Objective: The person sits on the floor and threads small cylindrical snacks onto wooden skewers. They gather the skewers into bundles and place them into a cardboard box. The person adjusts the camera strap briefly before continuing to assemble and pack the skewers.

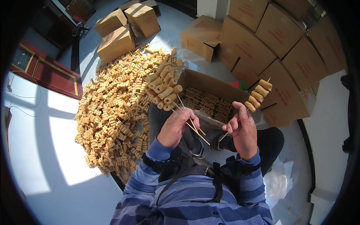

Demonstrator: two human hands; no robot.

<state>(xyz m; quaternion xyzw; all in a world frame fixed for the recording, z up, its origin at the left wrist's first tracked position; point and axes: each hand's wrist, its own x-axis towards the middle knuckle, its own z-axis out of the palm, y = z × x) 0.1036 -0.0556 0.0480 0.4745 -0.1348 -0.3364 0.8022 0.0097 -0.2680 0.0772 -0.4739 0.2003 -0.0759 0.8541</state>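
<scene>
Skewers threaded with tan tube-shaped pieces were what both hands held. The left hand (173, 127) was clenched around a fanned bundle of skewers (165, 88), their loaded ends pointing up and away from it and their bare stick ends jutting out toward the right hand (243, 131). That hand pinched a single skewer (257, 96) by its stick, the loaded end raised beyond the fingertips. Between and just beyond the two hands sat an open cardboard box (200, 84) with rows of skewers already laid inside. A large heap of loose skewers (112, 112) lay on the floor beyond the left hand, and closed cartons (262, 41) stood stacked beyond the right. Judging from this, the step in hand was gathering skewers into a bundle; the next move would likely call for bringing the single one alongside the bundle with the stick ends lined up.
</scene>
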